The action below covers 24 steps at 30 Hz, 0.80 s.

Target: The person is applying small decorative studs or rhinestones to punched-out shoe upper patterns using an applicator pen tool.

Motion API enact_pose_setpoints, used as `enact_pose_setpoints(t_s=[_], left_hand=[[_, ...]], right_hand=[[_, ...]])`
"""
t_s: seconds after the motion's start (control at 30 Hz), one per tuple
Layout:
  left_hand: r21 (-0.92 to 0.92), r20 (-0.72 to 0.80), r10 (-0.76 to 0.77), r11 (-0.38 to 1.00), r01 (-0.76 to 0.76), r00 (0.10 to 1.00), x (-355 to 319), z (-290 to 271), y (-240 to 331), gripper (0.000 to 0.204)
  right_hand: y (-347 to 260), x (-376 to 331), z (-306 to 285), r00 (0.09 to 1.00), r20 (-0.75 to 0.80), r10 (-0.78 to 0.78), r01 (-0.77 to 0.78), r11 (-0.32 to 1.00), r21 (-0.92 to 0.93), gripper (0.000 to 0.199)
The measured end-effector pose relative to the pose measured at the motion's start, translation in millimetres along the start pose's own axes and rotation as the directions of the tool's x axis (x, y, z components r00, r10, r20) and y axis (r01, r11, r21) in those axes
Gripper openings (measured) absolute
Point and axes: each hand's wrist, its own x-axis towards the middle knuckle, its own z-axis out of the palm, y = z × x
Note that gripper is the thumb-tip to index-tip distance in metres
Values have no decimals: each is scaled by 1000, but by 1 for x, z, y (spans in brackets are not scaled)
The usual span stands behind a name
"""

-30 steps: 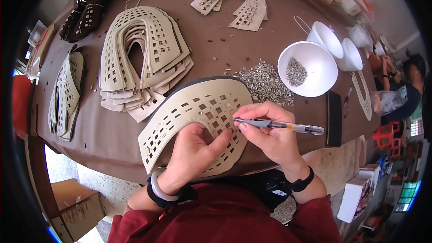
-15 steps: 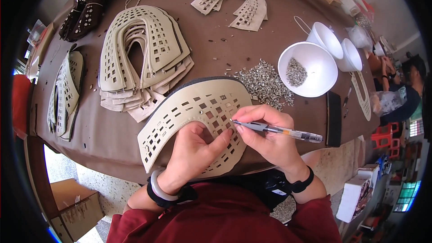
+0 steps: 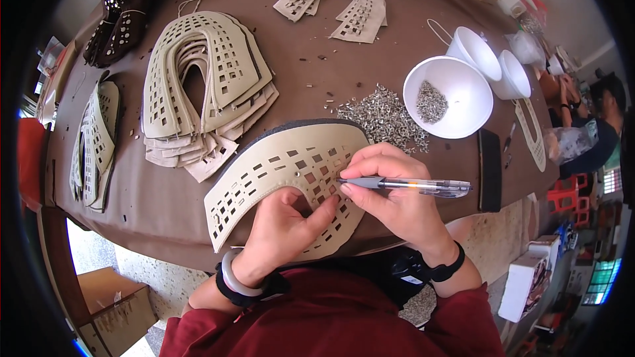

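A beige shoe upper (image 3: 264, 158) with rows of cut-out square holes and a dark lining edge curves over the near part of the table. My left hand (image 3: 281, 228) grips its inner curve, thumb on the outer face and fingers partly hidden behind it. Between the thumb and fingers of my right hand (image 3: 403, 192) is a clear-barrelled pen (image 3: 433, 186) with a grey grip. The pen lies almost level, its point against or just over the holes in the middle of the upper; exact contact is too small to tell.
Beyond the upper stands a stack of similar uppers (image 3: 231, 86), with another few (image 3: 360, 0) farther back. A heap of small metal pieces (image 3: 383, 119) lies beside a white bowl (image 3: 456, 79). A black strip (image 3: 489, 172) lies at right; a dark tied bundle (image 3: 126, 16) sits far left.
The pen has swung to a more level angle, its rear end rising in the picture, and my right hand has turned with it. My left hand keeps its hold on the upper.
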Motion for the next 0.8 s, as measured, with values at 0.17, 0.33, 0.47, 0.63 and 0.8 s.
enact_pose_setpoints(t_s=[0.17,0.33,0.47,0.63,0.8], left_hand=[[14,5,-107,994,107,994,-3,0,3,21],[21,0,7,1000,-7,1000,-5,2,0,22],[-140,22,46,989,-42,999,-6,0,1,23],[-197,-15,-12,980,9,1000,-2,0,4,20],[-274,-34,-4,962,-6,999,0,7,10,21]], right_hand=[[-5,-7,6,998,-1,-59,59,994,-89,17],[-4,-13,18,949,-76,-306,269,911,-313,21],[-9,-21,11,970,-102,-221,192,953,-235,19],[8,-34,-27,944,-298,141,-116,988,98,15],[36,-46,-59,823,-452,345,-314,938,146,17]])
